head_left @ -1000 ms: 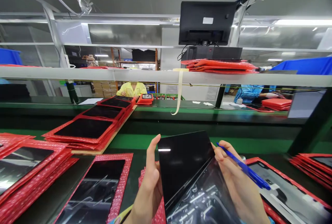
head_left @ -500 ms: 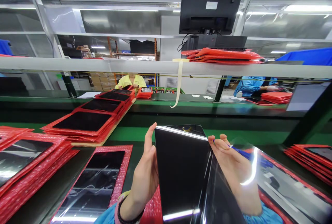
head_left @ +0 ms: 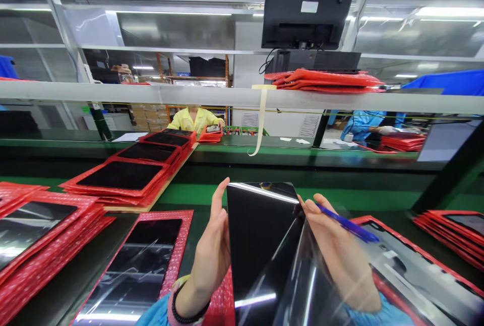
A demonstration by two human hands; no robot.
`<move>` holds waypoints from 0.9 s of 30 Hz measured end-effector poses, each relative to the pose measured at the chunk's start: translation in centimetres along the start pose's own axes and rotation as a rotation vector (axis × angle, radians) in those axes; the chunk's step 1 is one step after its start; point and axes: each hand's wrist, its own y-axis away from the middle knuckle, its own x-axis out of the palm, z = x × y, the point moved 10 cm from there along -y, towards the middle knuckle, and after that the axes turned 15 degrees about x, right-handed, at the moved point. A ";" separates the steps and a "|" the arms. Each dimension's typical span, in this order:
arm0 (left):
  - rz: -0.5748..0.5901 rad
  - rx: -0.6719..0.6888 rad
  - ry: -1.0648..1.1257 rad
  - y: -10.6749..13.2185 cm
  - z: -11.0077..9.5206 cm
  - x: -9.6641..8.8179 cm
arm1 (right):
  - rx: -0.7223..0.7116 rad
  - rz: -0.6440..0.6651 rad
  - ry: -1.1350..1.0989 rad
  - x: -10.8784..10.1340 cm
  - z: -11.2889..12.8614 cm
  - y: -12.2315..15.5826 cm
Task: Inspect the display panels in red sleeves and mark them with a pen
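Observation:
A glossy black panel [head_left: 257, 245] stands tilted between my hands, low in the middle of the view. My left hand [head_left: 212, 260] clasps its left edge with fingers pointing up. My right hand [head_left: 333, 255] grips the right edge and also holds a blue pen [head_left: 346, 224] that points to the right. A clear film [head_left: 302, 285] hangs from the panel's lower right part. Beneath my hands lies a red bubble bag [head_left: 221, 306].
Red bubble bags with black panels lie at the left [head_left: 139, 265], far left [head_left: 34, 235], right [head_left: 416, 270] and in a row on a board [head_left: 128, 175]. A green conveyor [head_left: 340, 197] runs across. Above is a shelf [head_left: 227, 96] with a monitor [head_left: 306, 8]. People work beyond.
The panel has tipped a little and the film now shows a different glare. The pen shows clear of the film again. The view has dropped slightly since a second ago.

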 end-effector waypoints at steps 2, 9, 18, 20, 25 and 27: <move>-0.007 0.026 -0.003 -0.1 -0.2 0.0 | -0.057 0.048 0.083 0.4 0.3 0.2; 0.085 -0.008 -0.107 0.3 -0.1 0.9 | -0.239 0.262 0.371 3.5 1.0 1.1; 0.028 -0.076 -0.603 -1.2 1.6 -6.3 | -0.332 0.118 0.437 -0.1 -0.4 -3.8; 0.023 -0.078 -0.666 -1.7 2.3 -8.7 | -0.321 0.031 0.463 -3.0 -1.0 -6.6; 0.048 -0.159 -0.771 -1.7 5.5 -13.3 | -0.132 -0.057 0.604 -9.2 -4.8 -12.3; 0.044 -0.200 -0.808 -1.3 6.8 -14.6 | -0.045 -0.027 0.647 -10.4 -6.5 -13.3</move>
